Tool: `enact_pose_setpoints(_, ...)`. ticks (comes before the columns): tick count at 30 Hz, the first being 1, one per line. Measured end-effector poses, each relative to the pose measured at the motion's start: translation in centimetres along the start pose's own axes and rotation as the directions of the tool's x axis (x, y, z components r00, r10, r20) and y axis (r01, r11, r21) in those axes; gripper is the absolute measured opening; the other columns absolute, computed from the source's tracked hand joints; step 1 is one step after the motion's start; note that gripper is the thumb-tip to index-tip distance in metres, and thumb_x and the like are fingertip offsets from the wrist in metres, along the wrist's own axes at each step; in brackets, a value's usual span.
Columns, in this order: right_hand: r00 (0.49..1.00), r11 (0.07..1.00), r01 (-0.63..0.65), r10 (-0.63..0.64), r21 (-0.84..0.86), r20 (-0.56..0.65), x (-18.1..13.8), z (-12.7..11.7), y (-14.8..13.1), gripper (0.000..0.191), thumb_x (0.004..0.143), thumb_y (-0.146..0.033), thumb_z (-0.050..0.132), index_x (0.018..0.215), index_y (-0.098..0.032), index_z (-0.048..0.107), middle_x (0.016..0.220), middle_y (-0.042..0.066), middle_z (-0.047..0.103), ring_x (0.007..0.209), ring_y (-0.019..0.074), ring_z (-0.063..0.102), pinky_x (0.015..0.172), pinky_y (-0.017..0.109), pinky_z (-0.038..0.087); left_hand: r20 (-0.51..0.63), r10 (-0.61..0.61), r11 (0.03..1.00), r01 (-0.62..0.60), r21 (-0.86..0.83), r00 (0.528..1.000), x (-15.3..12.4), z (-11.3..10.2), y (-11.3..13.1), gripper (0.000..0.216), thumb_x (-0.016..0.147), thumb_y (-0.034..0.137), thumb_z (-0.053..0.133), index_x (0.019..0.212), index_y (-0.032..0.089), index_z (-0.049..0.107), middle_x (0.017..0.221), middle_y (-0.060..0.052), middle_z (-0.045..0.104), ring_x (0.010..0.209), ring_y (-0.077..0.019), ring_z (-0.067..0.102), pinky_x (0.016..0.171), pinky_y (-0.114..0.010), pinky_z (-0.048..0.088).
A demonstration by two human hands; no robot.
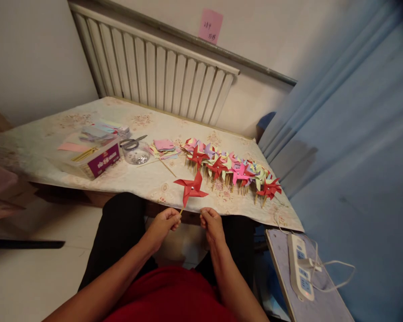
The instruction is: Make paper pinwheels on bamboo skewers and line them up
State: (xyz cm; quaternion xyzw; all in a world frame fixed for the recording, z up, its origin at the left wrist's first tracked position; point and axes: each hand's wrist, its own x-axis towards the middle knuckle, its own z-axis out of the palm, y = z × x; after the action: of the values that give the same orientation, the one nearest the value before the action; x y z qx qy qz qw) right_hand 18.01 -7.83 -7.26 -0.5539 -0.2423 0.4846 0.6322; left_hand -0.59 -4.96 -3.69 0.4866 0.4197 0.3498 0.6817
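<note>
A red paper pinwheel with a silvery centre stands over the table's front edge. My left hand is closed round its thin yellowish stick, just below the vanes. To the right, apart from the pinwheel, my right hand is closed in a pinch; anything between its fingertips is too small to make out. Many finished pinwheels in red, pink, yellow and purple lie in a row on the table behind my right hand. A single loose stick rests beyond the red pinwheel, by a pile of coloured paper squares.
A clear round tub holds small silvery pieces, with scissors across its rim. Left of it stands a box with sticks and papers. A power strip with a white cable lies at lower right, beside a blue curtain.
</note>
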Motion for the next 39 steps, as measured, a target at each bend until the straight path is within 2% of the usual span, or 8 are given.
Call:
enact_pose_setpoints(3,0.998,0.998,0.070,-0.070,-0.005,-0.005,0.1,-0.1,-0.9,0.027,0.067,-0.040,0.072,0.077,-0.017,0.062,0.055,-0.006,0.052,0.042,0.0047,0.034,0.042,0.019,0.022,0.003,-0.008,1.000,0.008,-0.002,1.000,0.1,-0.1,-0.1,0.027,0.069,0.041,0.067,0.071,0.017,0.056,0.063,0.003,0.055,0.056,-0.0099,0.046,0.058,-0.025,0.036)
enact_pose_setpoints(6,0.971,0.971,0.229,-0.232,-0.061,-0.056,-0.1,-0.2,-2.2,0.023,0.071,-0.036,0.069,0.086,-0.018,0.063,0.061,-0.006,0.052,0.048,0.0067,0.037,0.044,0.020,0.026,0.013,-0.005,1.000,0.005,-0.008,1.000,0.4,-0.2,-0.4,0.026,0.070,0.041,0.067,0.072,0.017,0.057,0.064,0.003,0.056,0.057,-0.0099,0.047,0.057,-0.025,0.036)
enact_pose_setpoints(10,0.878,0.860,0.445,-0.474,-0.251,-0.069,-0.6,-0.1,-4.3,0.021,0.076,-0.029,0.065,0.094,-0.020,0.064,0.075,-0.003,0.056,0.061,0.0098,0.045,0.055,0.022,0.037,0.041,-0.004,1.000,0.005,-0.026,0.999,0.4,-0.3,-0.8,0.024,0.073,0.039,0.067,0.072,0.017,0.057,0.065,0.002,0.056,0.058,-0.0098,0.047,0.058,-0.024,0.036)
enact_pose_setpoints(14,0.804,0.739,0.562,-0.594,-0.372,0.034,-1.0,0.4,-5.7,0.016,0.077,-0.024,0.062,0.093,-0.019,0.065,0.083,0.000,0.059,0.070,0.0128,0.052,0.067,0.026,0.043,0.078,-0.008,1.000,0.010,-0.027,0.997,0.1,-0.1,-0.7,0.023,0.074,0.038,0.066,0.072,0.017,0.057,0.065,0.002,0.056,0.058,-0.0096,0.047,0.058,-0.024,0.036)
enact_pose_setpoints(18,0.754,0.671,0.627,-0.650,-0.396,0.091,-1.2,0.8,-6.4,0.016,0.080,-0.023,0.061,0.095,-0.020,0.066,0.095,0.004,0.062,0.077,0.0147,0.057,0.072,0.028,0.046,0.092,-0.022,1.000,0.023,-0.011,0.995,-0.3,0.2,0.0,0.024,0.073,0.039,0.066,0.071,0.017,0.055,0.065,0.002,0.056,0.058,-0.0101,0.047,0.059,-0.025,0.036)
enact_pose_setpoints(22,0.732,0.630,0.652,-0.669,-0.422,0.132,-1.5,1.0,-7.0,0.008,0.081,-0.025,0.063,0.086,-0.022,0.068,0.091,0.005,0.064,0.084,0.0179,0.059,0.073,0.030,0.046,0.100,-0.028,1.000,0.028,0.005,0.995,-0.6,0.5,0.8,0.025,0.073,0.040,0.066,0.071,0.018,0.054,0.063,0.002,0.055,0.058,-0.0104,0.047,0.060,-0.025,0.037)
enact_pose_setpoints(29,0.726,0.628,0.655,-0.678,-0.420,0.118,-1.7,0.8,-6.9,0.006,0.080,-0.025,0.066,0.076,-0.022,0.068,0.079,0.003,0.065,0.078,0.0178,0.059,0.072,0.030,0.045,0.118,-0.041,0.999,0.040,0.010,0.992,-0.5,0.5,0.8,0.024,0.072,0.039,0.065,0.070,0.018,0.054,0.063,0.003,0.055,0.057,-0.0103,0.046,0.060,-0.025,0.036)
enact_pose_setpoints(39,0.766,0.708,0.617,-0.640,-0.344,0.059,-1.6,0.9,-6.6,0.006,0.077,-0.022,0.067,0.072,-0.022,0.069,0.075,0.002,0.067,0.071,0.0173,0.061,0.068,0.031,0.049,0.144,-0.016,1.000,0.015,0.009,0.989,-0.3,0.3,0.3,0.024,0.075,0.039,0.064,0.072,0.018,0.055,0.064,0.003,0.055,0.058,-0.0104,0.046,0.061,-0.025,0.036)
